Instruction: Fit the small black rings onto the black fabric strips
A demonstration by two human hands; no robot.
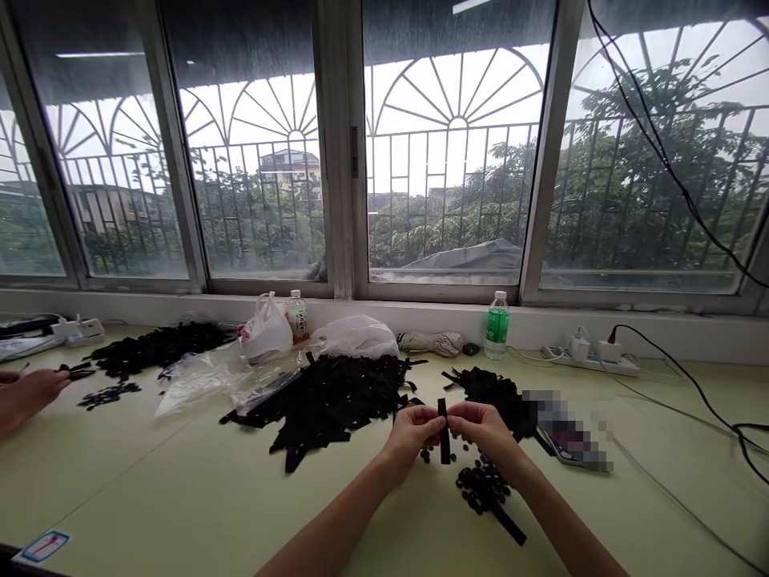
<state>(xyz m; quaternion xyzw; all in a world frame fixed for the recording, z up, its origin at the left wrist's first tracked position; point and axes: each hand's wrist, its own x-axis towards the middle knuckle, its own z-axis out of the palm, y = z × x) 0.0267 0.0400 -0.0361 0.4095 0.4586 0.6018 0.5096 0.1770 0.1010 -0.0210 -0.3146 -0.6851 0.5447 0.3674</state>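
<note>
A short black strap (444, 442) is held upright between my two hands, above the pale green table. My left hand (410, 435) pinches its left side between thumb and fingertips. From the other side, my right hand (479, 423) is closed on the same strap near its upper part. Whether a small part sits between the fingertips is hidden. Below my right hand lies a heap of small round black pieces (481, 485), with a loose black strip (509, 525) beside it. A large pile of black strips (348, 393) spreads left of my hands, and a smaller pile (489, 393) lies behind my right hand.
A phone (573, 445), partly blurred out, lies at the right. Behind stand a green-labelled bottle (496, 327), another bottle (296, 316), plastic bags (267, 328) and a power strip (592, 358) with cables. At far left, another person's hand (36, 394) holds a black strip.
</note>
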